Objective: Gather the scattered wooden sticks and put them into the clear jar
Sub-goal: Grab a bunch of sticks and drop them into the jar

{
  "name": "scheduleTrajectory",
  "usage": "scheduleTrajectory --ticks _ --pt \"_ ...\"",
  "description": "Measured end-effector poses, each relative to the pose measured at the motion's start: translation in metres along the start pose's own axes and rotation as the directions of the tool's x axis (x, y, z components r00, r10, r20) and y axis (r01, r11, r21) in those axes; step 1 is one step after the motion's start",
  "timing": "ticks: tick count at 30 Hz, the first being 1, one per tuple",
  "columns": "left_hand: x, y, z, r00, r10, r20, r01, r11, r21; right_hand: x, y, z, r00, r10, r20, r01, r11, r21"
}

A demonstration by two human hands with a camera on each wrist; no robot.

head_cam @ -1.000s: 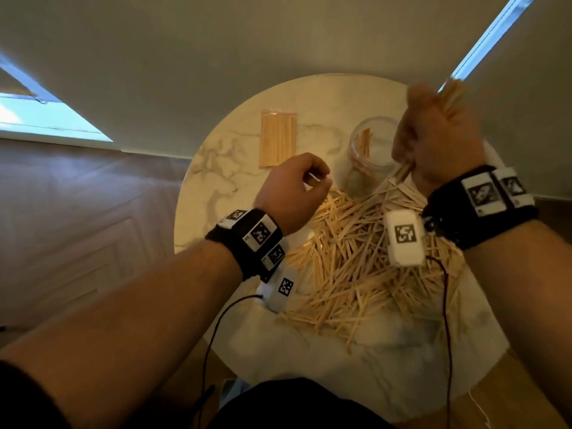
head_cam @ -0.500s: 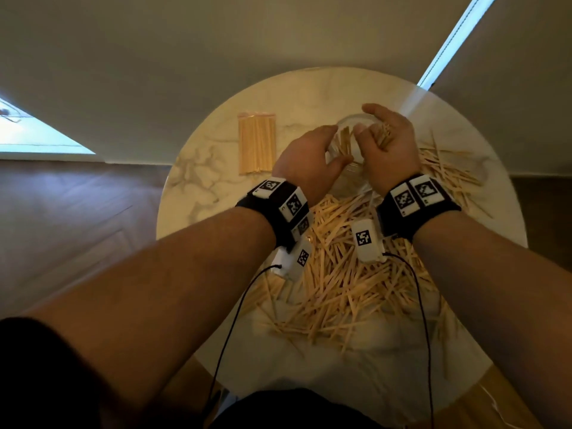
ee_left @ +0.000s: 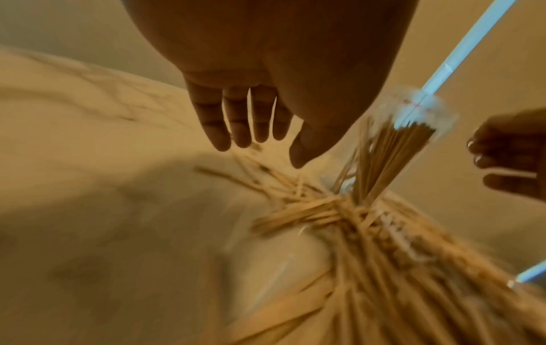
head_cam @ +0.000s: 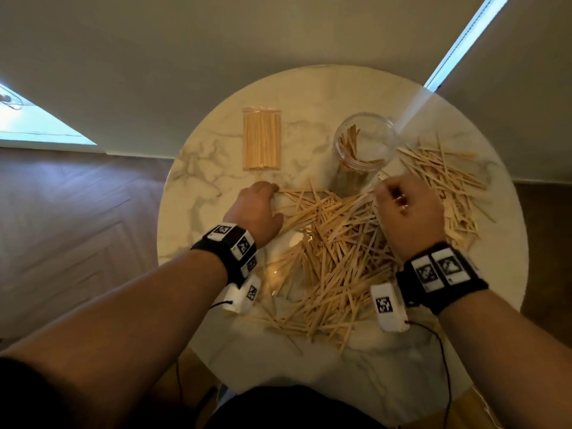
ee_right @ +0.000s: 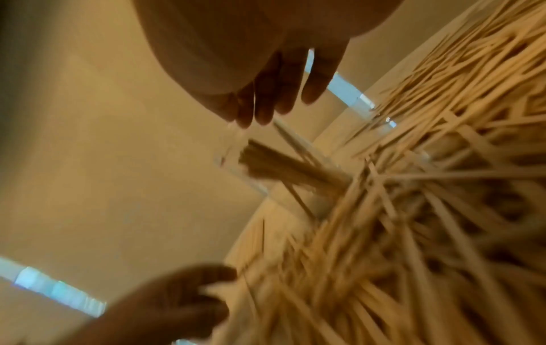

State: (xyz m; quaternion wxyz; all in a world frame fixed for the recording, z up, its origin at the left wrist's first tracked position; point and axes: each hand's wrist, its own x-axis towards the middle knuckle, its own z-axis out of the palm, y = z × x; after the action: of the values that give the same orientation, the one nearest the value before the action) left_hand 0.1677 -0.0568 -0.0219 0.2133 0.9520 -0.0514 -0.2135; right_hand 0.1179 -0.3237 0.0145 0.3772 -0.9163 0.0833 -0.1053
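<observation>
Pale matt wooden sticks (head_cam: pixel 334 243), clear glossy jar (head_cam: pixel 365 140), polished veined marble-look table (head_cam: pixel 198 168), wood-plank floor (head_cam: pixel 77 212)

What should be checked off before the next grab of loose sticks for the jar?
1. Clear jar upright, mouth open: ok.
2. Room left in jar; a few sticks stand inside: ok.
3. Left hand free, fingers straight in the left wrist view: ok.
4. Right hand free: ok, nothing seen in its fingers.
5. Loose sticks in reach between the hands: ok.
6. Packed bundle counts as scattered: cannot tell.
</observation>
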Motion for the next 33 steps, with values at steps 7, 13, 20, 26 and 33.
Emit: scheduleTrajectory --ticks 7,13,20,26,33 --pt "0.013 -0.019 0.0 0.991 0.0 0.131 -0.03 0.974 0.225 0.013 -0.023 0.09 0.741 -0.006 0.671 0.252 0.929 -0.27" --pt "-0.004 -0.028 0.01 0.972 0.021 0.235 -0.106 0.93 0.352 0.02 -0.033 0.131 0.604 0.241 0.759 0.275 0.831 -0.483" --pt "-0.036 -0.046 0.026 0.972 -0.002 0.233 -0.056 0.968 0.244 -0.033 -0.035 0.114 0.652 0.069 0.755 0.284 0.901 -0.328" --pt "-0.036 -0.045 0.024 0.978 0.089 0.19 -0.149 0.93 0.335 -0.04 -0.028 0.06 0.874 0.13 0.468 0.071 0.919 -0.388" --pt "-0.032 -0.025 0.026 0.968 0.088 0.235 -0.173 0.911 0.374 -0.052 -0.026 0.073 0.722 0.371 0.584 -0.026 0.858 -0.513"
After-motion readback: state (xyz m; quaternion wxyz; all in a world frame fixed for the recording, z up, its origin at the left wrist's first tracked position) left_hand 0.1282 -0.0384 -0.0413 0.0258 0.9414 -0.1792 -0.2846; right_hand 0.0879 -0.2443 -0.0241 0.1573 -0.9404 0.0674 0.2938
